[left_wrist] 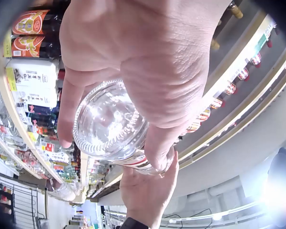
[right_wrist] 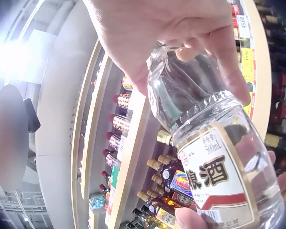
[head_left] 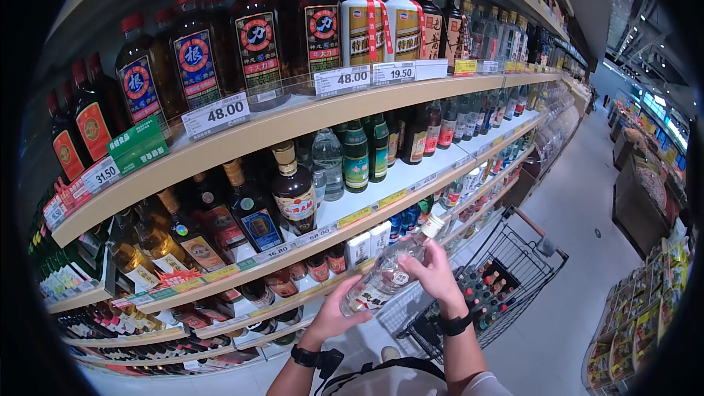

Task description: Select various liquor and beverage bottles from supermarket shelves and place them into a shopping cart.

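Observation:
A clear glass liquor bottle lies tilted between both hands in front of the shelves, its pale cap up and to the right. My left hand grips the lower end; the left wrist view shows thumb and fingers around the ridged base. Around the shoulder, just below the cap, curls my right hand. In the right wrist view, the white label with a red band and "500mL" faces the camera. Left fingertips show beside the label there.
Shelves of bottles run along the left and front, with price tags on their edges. A black wire shopping cart with small bottles inside stands at the right. Beyond it lies the aisle floor, with a packaged-goods rack opposite.

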The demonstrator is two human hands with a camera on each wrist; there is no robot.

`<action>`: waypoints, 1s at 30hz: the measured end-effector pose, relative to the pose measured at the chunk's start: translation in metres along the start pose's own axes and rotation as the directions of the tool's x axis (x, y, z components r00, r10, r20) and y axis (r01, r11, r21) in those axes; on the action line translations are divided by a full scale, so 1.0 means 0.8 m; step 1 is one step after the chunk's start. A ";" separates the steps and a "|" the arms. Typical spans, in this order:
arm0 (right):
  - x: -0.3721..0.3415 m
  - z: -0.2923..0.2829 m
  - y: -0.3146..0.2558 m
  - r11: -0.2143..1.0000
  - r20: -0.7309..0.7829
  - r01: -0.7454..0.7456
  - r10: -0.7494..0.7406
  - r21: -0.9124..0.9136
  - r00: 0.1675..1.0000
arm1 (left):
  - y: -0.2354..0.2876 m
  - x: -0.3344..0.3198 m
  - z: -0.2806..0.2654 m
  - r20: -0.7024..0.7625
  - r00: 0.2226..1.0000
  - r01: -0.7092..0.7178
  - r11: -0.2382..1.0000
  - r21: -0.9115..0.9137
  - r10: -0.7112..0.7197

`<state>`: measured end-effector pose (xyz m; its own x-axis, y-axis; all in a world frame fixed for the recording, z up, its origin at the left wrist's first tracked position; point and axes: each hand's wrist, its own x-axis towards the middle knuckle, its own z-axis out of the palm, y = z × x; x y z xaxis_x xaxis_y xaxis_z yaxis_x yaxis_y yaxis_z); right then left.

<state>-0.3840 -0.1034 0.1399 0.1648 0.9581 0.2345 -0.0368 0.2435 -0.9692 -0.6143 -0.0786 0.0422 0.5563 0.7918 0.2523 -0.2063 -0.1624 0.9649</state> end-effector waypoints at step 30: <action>-0.141 -0.044 -0.014 0.994 -0.268 -0.091 0.072 -0.061 0.961 | -0.038 -0.066 0.041 0.454 0.872 0.319 0.916 -0.243 -0.183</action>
<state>-0.3673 -0.2196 0.1216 0.4197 0.8975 0.1357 0.0081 0.1459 -0.9893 -0.6110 -0.1350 0.0018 0.8881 0.4533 0.0762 -0.2070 0.2464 0.9468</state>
